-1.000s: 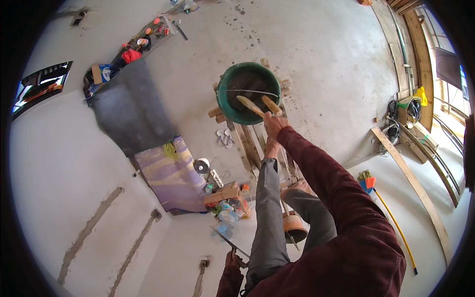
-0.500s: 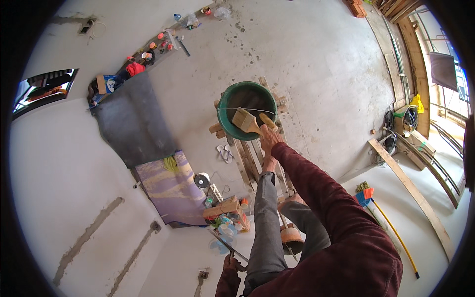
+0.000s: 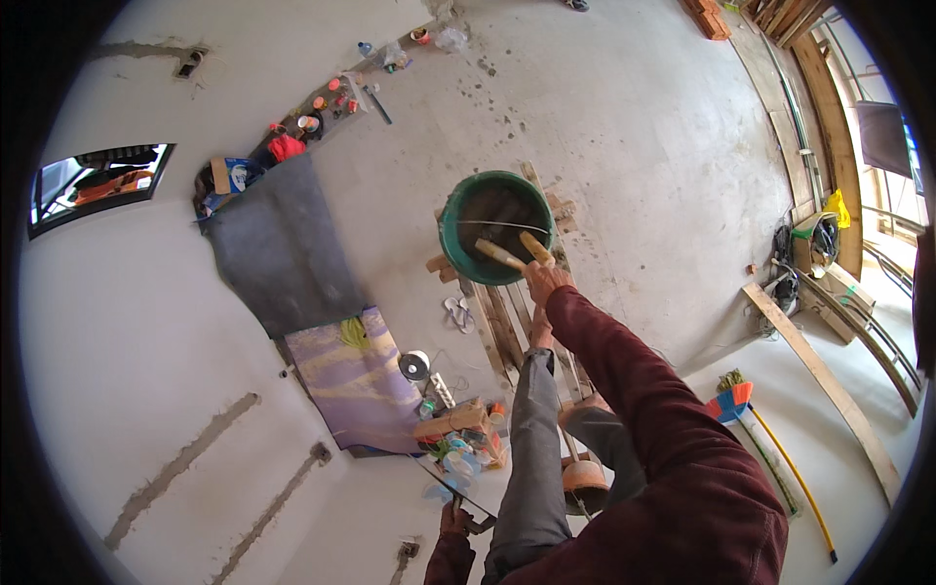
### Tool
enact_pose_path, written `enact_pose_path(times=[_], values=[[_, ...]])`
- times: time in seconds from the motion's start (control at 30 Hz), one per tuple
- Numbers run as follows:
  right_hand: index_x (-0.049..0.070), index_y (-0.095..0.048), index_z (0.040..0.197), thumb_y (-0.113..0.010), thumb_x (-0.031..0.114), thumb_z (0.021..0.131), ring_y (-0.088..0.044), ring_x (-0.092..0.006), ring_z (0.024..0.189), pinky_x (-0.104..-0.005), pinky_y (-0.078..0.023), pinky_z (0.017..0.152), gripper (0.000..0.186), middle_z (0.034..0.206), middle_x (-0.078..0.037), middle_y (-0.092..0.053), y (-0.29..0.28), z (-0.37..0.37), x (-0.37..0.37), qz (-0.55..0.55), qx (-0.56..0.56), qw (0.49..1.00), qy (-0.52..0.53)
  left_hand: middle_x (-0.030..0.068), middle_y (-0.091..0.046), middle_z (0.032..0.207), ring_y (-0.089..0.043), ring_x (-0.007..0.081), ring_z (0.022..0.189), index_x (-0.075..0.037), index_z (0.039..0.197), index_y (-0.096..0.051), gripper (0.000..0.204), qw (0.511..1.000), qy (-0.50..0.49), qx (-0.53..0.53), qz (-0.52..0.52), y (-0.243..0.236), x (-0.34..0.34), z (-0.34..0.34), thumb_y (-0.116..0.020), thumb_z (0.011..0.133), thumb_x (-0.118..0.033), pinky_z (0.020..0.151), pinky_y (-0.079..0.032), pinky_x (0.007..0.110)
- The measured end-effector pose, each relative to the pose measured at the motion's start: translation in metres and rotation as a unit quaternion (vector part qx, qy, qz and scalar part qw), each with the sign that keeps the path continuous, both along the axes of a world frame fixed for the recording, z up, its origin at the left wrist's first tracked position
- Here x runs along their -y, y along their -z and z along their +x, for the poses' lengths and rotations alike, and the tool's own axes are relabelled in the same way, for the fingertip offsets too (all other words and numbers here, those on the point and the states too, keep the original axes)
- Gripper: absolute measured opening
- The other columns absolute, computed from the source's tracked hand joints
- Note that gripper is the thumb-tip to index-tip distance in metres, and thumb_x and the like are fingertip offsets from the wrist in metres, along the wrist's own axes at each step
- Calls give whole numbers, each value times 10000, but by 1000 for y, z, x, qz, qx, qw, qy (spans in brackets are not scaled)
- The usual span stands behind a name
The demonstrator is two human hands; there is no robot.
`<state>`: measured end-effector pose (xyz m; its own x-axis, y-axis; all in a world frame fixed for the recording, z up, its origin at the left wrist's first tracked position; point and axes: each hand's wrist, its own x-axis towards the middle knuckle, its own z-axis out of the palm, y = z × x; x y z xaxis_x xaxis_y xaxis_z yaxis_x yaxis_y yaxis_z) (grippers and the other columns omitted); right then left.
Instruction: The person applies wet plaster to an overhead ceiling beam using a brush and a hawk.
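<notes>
- The right hand [image 3: 546, 281], in a maroon sleeve [image 3: 634, 361], is reaching out to the near rim of a green bucket [image 3: 448, 241]; its grip is grasping a wooden-handled brush [image 3: 499, 255].
- The brush is slanting over the bucket's mouth, its bristles not showing clearly.
- A second wooden handle [image 3: 535, 248] is leaning against the near rim, right beside the right hand; I cannot tell whether the fingers are touching it.
- The bucket is standing on wooden planks [image 3: 500, 327], just beyond the person's feet.
- The left hand [image 3: 454, 518] is hanging low near the lower edge, its grip clenching a flat tool [image 3: 481, 526] that is showing almost edge-on.
- An orange tub [image 3: 585, 476] is sitting between the grey-trousered legs [image 3: 531, 419].
- Slippers [image 3: 458, 314] are lying on the floor left of the planks.
- Farther left, a purple-and-cream mat [image 3: 356, 390] is lying beside a dark sheet [image 3: 283, 244].
- A broom [image 3: 731, 402] with a yellow pole is resting well to the right.
</notes>
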<state>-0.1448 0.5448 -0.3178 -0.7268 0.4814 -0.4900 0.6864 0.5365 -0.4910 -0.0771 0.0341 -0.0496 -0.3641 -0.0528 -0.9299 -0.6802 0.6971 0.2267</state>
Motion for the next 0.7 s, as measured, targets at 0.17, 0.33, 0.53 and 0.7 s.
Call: enact_pose_path(times=[0.17, 0.33, 0.53, 0.7], values=[[51, -418, 891, -452, 255, 887, -606, -364, 614, -462, -459, 525, 207, 648, -180, -593, -40, -4, 4, 5, -114, 993, -40, 73, -569, 830, -541, 135, 625, -51, 1254, -372, 446, 999, 27, -37, 29, 3, 5, 6, -496, 885, -270, 490, -419, 255], [49, -456, 866, -450, 274, 886, -610, -374, 645, -478, -456, 541, 226, 658, -193, -599, -39, 1, -1, 0, -55, 998, 19, 54, -525, 964, -502, 116, 735, -49, 1273, -377, 513, 973, 143, -170, 68, -16, -45, -26, -528, 872, -331, 533, -416, 240], [76, -514, 920, -462, 221, 856, -584, -358, 671, -472, -447, 567, 166, 761, -157, -579, -118, 41, 8, 8, -205, 979, 19, 7, -526, 977, -439, 74, 640, -81, 1285, -381, 631, 941, 11, -269, 206, -53, -100, -98, -633, 807, -407, 479, -364, 235], [41, -528, 867, -463, 158, 824, -560, -295, 660, -405, -445, 580, 141, 737, -130, -552, -210, 114, -29, -99, -261, 960, 20, -13, -515, 883, -427, 71, 645, -52, 1171, -462, 491, 817, 74, -463, 336, -153, -188, -162, -615, 830, -370, 541, -356, 222]])
